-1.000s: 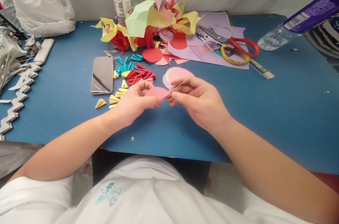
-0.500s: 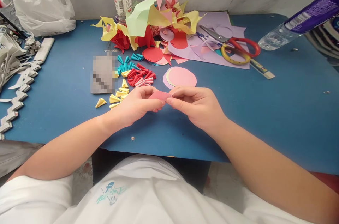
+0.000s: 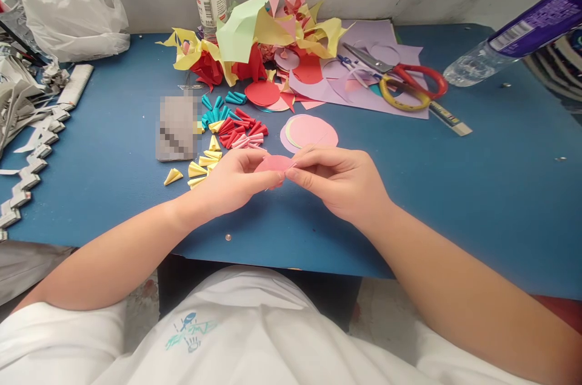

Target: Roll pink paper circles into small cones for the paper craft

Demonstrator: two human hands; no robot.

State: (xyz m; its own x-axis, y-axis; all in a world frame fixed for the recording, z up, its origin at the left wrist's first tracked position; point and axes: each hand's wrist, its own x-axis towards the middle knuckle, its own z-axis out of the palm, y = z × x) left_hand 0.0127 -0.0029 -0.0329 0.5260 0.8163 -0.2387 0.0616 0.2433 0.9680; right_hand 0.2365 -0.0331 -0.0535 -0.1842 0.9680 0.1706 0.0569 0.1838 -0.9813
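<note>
My left hand [image 3: 234, 182] is closed on a piece of pink paper [image 3: 274, 163] with a rounded upper edge, held just above the blue table. Thumb and forefinger of my right hand [image 3: 343, 182] pinch the same paper at its right edge. A thin pale strand, too fine to name, shows by the right fingertips. Behind the hands lies a stack of paper circles [image 3: 313, 131] with a pink one on top. Small rolled paper cones in yellow [image 3: 197, 169], red [image 3: 233, 132], teal [image 3: 217, 113] and pink lie beyond my left hand.
Scissors [image 3: 409, 85] with red and yellow handles rest on purple paper [image 3: 391, 103] beside a box cutter [image 3: 450, 118]. Crumpled paper scraps [image 3: 240, 27] are heaped at the back near a clear bottle [image 3: 210, 0]. A white plastic bag [image 3: 75, 15] and folded paper strips [image 3: 34, 170] are at left.
The pink paper has turned slightly between my fingers, showing more of its face. A thin strand now shows above my right fingertips. The hands stay nearly in place.
</note>
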